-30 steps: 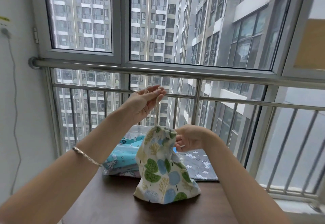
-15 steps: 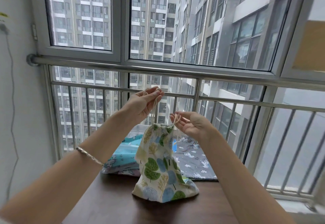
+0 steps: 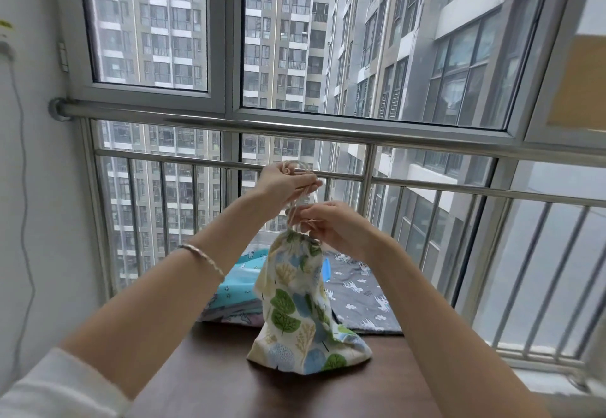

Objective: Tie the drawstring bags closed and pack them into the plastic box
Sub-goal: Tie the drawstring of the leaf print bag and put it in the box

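Cream cord (image 3: 293, 212) is pinched in the left hand (image 3: 287, 185), which is raised well above the table with its fingers curled tight and a loop of the cord showing over its knuckles. The left forearm slants up from the lower left corner, with a thin silver bracelet (image 3: 200, 255) on the wrist and a white sleeve (image 3: 59, 385) pushed back near the elbow. The right hand (image 3: 331, 227) sits lower and just to the right, nearly touching the left, its palm turned inward. Its fingers are curled and its fingertips nip the cord just above the gathered mouth of the bag. The right forearm reaches in from the lower right. The tree-print bag (image 3: 295, 306) hangs directly below both hands. Its neck is drawn up tight under the right fingertips, its body is stretched upright by the pull, and its bottom rests spread out on the dark wooden table (image 3: 203, 381). Behind it a turquoise bag (image 3: 237, 285) lies flat on the left and a grey bag (image 3: 359, 296) with white animals lies flat on the right, both at the far edge of the table. Beyond them stands a steel railing (image 3: 295, 129) in front of the window.
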The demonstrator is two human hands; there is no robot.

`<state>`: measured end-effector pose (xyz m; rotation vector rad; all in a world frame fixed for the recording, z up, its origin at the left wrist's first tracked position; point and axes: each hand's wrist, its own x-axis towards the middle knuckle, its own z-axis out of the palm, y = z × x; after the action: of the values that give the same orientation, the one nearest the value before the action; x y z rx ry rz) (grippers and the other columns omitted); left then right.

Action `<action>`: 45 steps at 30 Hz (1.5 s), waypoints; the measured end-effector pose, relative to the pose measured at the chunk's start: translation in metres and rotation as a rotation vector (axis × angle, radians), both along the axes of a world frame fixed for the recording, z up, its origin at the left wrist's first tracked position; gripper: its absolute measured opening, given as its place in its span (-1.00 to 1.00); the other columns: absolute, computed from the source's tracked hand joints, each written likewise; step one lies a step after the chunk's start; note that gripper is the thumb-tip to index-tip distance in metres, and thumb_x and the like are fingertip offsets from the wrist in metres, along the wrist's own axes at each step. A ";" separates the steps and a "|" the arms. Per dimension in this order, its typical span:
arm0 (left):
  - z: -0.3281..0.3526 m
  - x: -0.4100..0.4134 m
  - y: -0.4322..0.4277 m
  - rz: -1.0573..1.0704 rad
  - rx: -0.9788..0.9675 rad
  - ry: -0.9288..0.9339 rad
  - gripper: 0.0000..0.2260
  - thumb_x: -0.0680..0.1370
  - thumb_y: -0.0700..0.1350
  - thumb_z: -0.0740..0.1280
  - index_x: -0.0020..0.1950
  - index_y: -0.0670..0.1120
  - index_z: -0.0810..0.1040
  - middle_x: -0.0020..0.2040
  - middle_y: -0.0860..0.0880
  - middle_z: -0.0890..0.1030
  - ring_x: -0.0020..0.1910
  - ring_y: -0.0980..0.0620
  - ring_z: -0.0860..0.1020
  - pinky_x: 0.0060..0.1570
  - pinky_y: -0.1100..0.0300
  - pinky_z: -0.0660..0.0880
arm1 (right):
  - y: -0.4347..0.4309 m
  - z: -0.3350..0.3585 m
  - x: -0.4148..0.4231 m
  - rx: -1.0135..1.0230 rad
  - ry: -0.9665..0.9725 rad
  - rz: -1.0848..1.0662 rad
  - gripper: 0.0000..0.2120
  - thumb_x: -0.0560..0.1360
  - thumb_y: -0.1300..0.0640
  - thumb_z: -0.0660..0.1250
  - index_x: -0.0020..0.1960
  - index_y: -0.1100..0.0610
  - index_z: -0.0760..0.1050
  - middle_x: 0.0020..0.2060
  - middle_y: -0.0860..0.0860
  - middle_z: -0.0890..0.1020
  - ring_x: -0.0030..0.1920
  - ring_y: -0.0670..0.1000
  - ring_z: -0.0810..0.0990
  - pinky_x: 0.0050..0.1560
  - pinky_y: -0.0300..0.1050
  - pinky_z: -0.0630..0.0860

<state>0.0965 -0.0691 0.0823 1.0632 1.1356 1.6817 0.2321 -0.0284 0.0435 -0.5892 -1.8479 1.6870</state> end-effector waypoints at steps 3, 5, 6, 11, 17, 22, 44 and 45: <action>-0.005 0.004 0.011 -0.039 -0.271 0.209 -0.78 0.51 -0.09 0.37 -0.05 -0.26 0.54 -0.08 -0.17 0.62 -0.16 -0.05 0.62 -0.11 0.17 0.59 | -0.001 -0.001 0.000 -0.013 0.023 -0.039 -0.82 0.45 0.21 0.41 -0.04 0.34 0.61 -0.24 0.13 0.59 -0.30 -0.04 0.50 -0.14 -0.20 0.47; -0.014 0.008 0.011 -0.084 -0.468 0.383 -0.49 0.54 0.20 0.21 0.03 -0.28 0.49 -0.08 -0.16 0.59 -0.16 -0.03 0.59 -0.12 0.16 0.59 | 0.000 0.000 0.003 -0.087 0.043 -0.126 -0.81 0.49 0.20 0.39 -0.06 0.36 0.57 -0.29 0.12 0.58 -0.38 -0.07 0.49 -0.34 -0.30 0.47; -0.020 0.009 0.009 -0.091 -0.514 0.418 -0.39 0.53 0.29 0.12 0.07 -0.29 0.46 -0.05 -0.19 0.60 -0.11 -0.07 0.61 -0.08 0.11 0.60 | 0.003 -0.002 0.004 -0.138 0.052 -0.169 -0.81 0.51 0.20 0.37 -0.08 0.36 0.56 -0.29 0.13 0.59 -0.38 -0.06 0.50 -0.35 -0.29 0.49; -0.041 0.014 0.000 -0.014 -0.398 0.611 -0.15 0.43 0.37 0.08 0.40 -0.33 0.26 0.07 -0.29 0.55 -0.06 -0.14 0.56 0.13 0.00 0.54 | 0.007 -0.005 0.015 -0.242 0.097 -0.199 -0.81 0.56 0.22 0.30 -0.09 0.38 0.51 -0.31 0.12 0.60 -0.41 -0.05 0.52 -0.42 -0.31 0.52; -0.049 -0.001 0.000 0.098 -0.454 0.555 -0.14 0.47 0.26 0.29 0.48 -0.31 0.05 -0.01 -0.17 0.56 -0.20 0.00 0.59 -0.30 0.22 0.56 | 0.004 -0.010 0.012 -0.295 0.160 -0.270 -0.86 0.58 0.26 0.22 -0.12 0.29 0.45 -0.29 0.11 0.54 -0.47 -0.06 0.45 -0.53 -0.35 0.43; -0.054 -0.015 -0.006 -0.106 -0.523 0.339 -0.51 0.50 0.22 0.28 0.06 -0.23 0.45 -0.42 -0.04 0.51 -0.56 0.10 0.43 -0.50 0.28 0.42 | 0.003 -0.013 0.010 -0.441 0.239 -0.273 -0.91 0.56 0.32 0.17 -0.13 0.25 0.39 -0.33 0.14 0.47 -0.53 -0.06 0.42 -0.61 -0.35 0.33; -0.053 -0.009 -0.014 -0.462 -0.289 0.416 -0.77 0.62 0.00 0.19 -0.07 -0.13 0.51 -0.38 0.08 0.51 -0.40 0.16 0.45 -0.20 0.27 0.38 | 0.004 -0.015 0.021 0.599 -0.224 -0.396 -0.76 0.47 0.40 0.24 -0.08 0.21 0.66 -0.21 0.16 0.67 -0.30 0.03 0.57 -0.35 -0.20 0.52; -0.053 -0.009 -0.017 -0.469 -0.292 0.450 -0.76 0.62 0.02 0.17 -0.10 -0.11 0.50 -0.41 0.10 0.49 -0.41 0.16 0.42 -0.18 0.26 0.34 | 0.005 -0.017 0.020 0.609 -0.227 -0.378 -0.72 0.46 0.42 0.21 -0.16 0.17 0.65 -0.21 0.20 0.68 -0.29 0.08 0.57 -0.30 -0.12 0.54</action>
<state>0.0876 -0.0857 0.0297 1.4219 1.2388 0.9050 0.2519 -0.0229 0.0265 -0.8164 -2.1051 0.7823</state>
